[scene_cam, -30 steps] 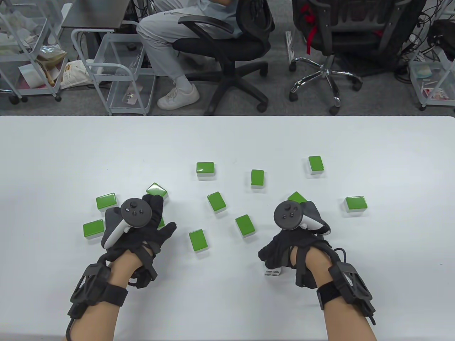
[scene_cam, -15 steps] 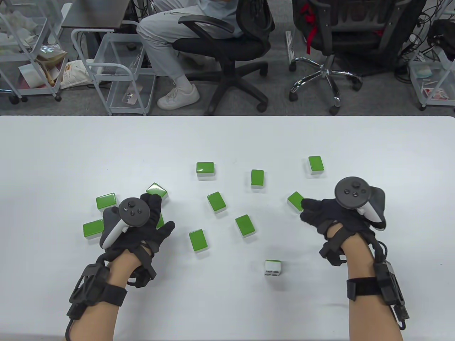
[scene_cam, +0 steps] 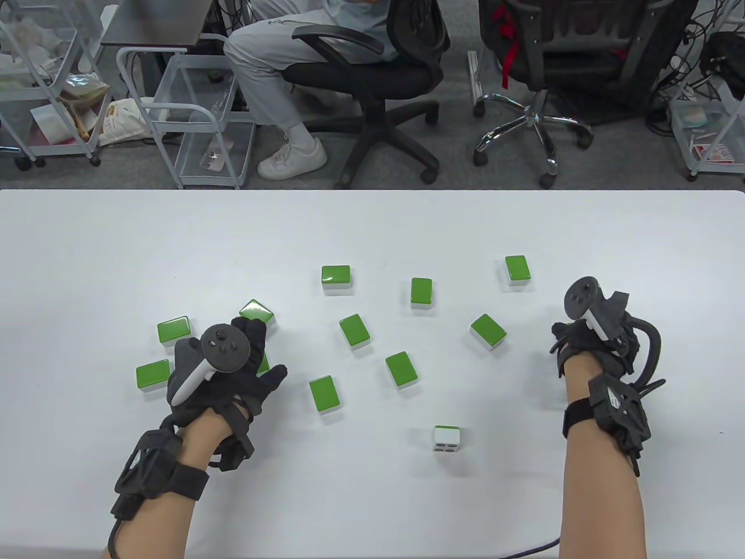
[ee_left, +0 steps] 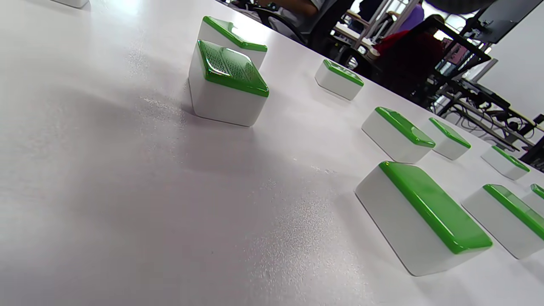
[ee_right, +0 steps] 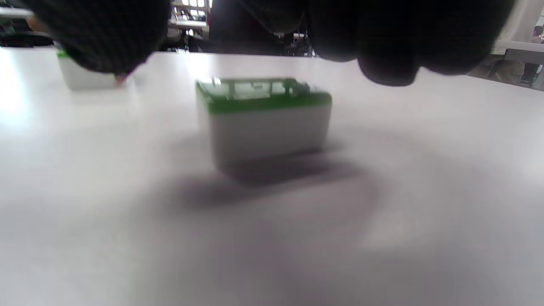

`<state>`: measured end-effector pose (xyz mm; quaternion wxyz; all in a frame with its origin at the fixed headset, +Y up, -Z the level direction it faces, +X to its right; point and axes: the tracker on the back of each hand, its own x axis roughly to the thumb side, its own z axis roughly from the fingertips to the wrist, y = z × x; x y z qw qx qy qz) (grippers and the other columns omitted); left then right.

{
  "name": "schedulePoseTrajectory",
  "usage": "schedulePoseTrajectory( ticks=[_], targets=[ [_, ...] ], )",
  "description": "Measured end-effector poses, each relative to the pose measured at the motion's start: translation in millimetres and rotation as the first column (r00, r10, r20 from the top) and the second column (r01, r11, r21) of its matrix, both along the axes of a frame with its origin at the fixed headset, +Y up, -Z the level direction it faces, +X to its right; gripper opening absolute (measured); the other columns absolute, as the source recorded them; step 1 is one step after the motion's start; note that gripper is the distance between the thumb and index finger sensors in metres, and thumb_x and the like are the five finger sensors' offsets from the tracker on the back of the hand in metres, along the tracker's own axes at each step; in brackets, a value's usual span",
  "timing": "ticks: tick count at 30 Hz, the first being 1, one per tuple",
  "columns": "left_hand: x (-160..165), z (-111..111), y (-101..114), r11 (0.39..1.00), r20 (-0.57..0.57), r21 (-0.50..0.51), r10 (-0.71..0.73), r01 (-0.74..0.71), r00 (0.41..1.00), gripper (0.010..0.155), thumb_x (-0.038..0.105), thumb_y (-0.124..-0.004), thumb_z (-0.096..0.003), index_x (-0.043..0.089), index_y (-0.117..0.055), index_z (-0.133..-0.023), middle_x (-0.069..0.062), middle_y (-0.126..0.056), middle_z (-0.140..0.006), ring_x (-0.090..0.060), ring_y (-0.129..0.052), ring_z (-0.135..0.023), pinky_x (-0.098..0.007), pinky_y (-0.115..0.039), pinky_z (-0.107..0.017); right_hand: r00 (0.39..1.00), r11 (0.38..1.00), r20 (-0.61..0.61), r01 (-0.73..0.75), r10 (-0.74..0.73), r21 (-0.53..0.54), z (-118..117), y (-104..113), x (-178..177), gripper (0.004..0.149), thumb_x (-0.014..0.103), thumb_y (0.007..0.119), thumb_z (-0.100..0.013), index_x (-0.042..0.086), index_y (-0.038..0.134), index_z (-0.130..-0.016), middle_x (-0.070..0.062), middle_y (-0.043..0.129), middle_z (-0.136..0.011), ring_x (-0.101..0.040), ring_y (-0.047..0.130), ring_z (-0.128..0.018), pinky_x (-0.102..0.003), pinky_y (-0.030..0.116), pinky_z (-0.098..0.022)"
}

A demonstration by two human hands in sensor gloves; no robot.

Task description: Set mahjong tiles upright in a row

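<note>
One upright tile point(scene_cam: 447, 438) is stood alone, starting the row. A flat tile point(ee_right: 263, 121) is framed below the right hand's point(scene_cam: 582, 343) fingers point(ee_right: 382, 63), unpinched, presumably for pickup. The left hand's point(scene_cam: 233, 372) finger state cannot be told.

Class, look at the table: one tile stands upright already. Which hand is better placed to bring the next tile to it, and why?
Right. The right hand hovers over a flat tile, fingers spread above it, ready to pinch. The upright tile lies on that side too. The left hand rests flat among the far-left tiles.
</note>
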<state>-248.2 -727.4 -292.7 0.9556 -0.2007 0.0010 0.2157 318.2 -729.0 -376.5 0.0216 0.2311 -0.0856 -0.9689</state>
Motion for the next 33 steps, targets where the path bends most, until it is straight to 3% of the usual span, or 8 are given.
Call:
schedulePoseTrajectory(
  ticks=[3, 7, 11, 17, 25, 31, 33],
  targets=[
    [-1, -1, -1, 1.000, -0.005, -0.004, 0.002, -0.002, 1.000, 0.089, 0.068, -0.059, -0.0302, 0.038, -0.007, -0.095, 0.005, -0.001, -0.109, -0.032, -0.003, -0.105, -0.060, -0.018, -0.074, 0.998, 0.999, 0.037, 0.045, -0.044, -0.022, -6, -17, 4, 0.088, 0.057, 0.081, -0.030, 0.005, 0.052, -0.094, -0.028, 0.067, -0.096, -0.051, 0.087, -0.069, -0.057, 0.078, -0.042],
    [-1, -2, -4, 1.000, -0.006, -0.015, -0.004, 0.004, 1.000, 0.089, 0.068, -0.059, -0.0302, 0.037, -0.007, -0.095, 0.005, -0.001, -0.109, -0.032, -0.003, -0.105, -0.060, -0.018, -0.074, 0.997, 0.997, -0.022, -0.074, 0.074, 0.003, -13, -18, -1, 0.079, 0.048, 0.087, -0.029, 0.003, 0.063, -0.090, -0.025, 0.082, -0.087, -0.046, 0.095, -0.057, -0.051, 0.083, -0.035],
    [0, -1, -7, 0.999, -0.002, -0.030, -0.015, 0.015, 1.000, 0.089, 0.068, -0.059, -0.0301, 0.038, -0.007, -0.095, 0.005, -0.001, -0.109, -0.032, -0.003, -0.105, -0.060, -0.018, -0.074, 0.998, 0.993, -0.062, 0.009, -0.017, -0.118, -12, -11, -8, 0.077, 0.036, 0.089, -0.029, 0.001, 0.060, -0.091, -0.029, 0.076, -0.091, -0.041, 0.100, -0.048, -0.046, 0.087, -0.030],
    [2, -1, -7, 1.000, 0.005, -0.028, -0.011, 0.011, 1.000, 0.089, 0.068, -0.059, -0.0301, 0.037, -0.007, -0.095, 0.005, -0.001, -0.109, -0.032, -0.003, -0.105, -0.060, -0.018, -0.074, 0.952, 0.950, -0.178, 0.206, -0.250, -0.233, 8, 1, -31, 0.075, 0.031, 0.091, -0.028, -0.001, 0.063, -0.090, -0.031, 0.076, -0.091, -0.041, 0.103, -0.048, -0.044, 0.090, -0.031],
    [1, -1, -8, 1.000, 0.005, -0.029, -0.013, 0.013, 1.000, 0.089, 0.068, -0.059, -0.0301, 0.037, -0.007, -0.095, 0.005, -0.001, -0.109, -0.032, -0.003, -0.105, -0.060, -0.018, -0.074, 0.755, 0.777, -0.337, 0.342, -0.562, -0.529, 61, 17, -95, 0.077, 0.032, 0.093, -0.026, 0.001, 0.064, -0.090, -0.029, 0.076, -0.092, -0.041, 0.104, -0.047, -0.044, 0.091, -0.031],
    [2, 1, -7, 1.000, 0.009, -0.021, -0.008, 0.008, 1.000, 0.087, 0.067, -0.058, -0.0310, 0.037, -0.007, -0.095, 0.005, -0.001, -0.109, -0.032, -0.003, -0.105, -0.060, -0.018, -0.074, 0.588, 0.656, -0.400, 0.318, -0.703, -0.684, 87, 7, -135, 0.077, 0.032, 0.093, -0.025, 0.002, 0.065, -0.090, -0.028, 0.077, -0.092, -0.039, 0.105, -0.047, -0.042, 0.092, -0.032],
    [2, 1, -7, 1.000, 0.010, -0.021, -0.009, 0.009, 1.000, 0.087, 0.067, -0.058, -0.0310, 0.037, -0.007, -0.095, 0.005, -0.002, -0.109, -0.032, -0.003, -0.105, -0.060, -0.018, -0.074, 0.565, 0.636, -0.406, 0.297, -0.718, -0.712, 93, 0, -143, 0.077, 0.032, 0.093, -0.025, 0.002, 0.065, -0.090, -0.027, 0.077, -0.092, -0.039, 0.106, -0.047, -0.041, 0.093, -0.032]
  ],
)
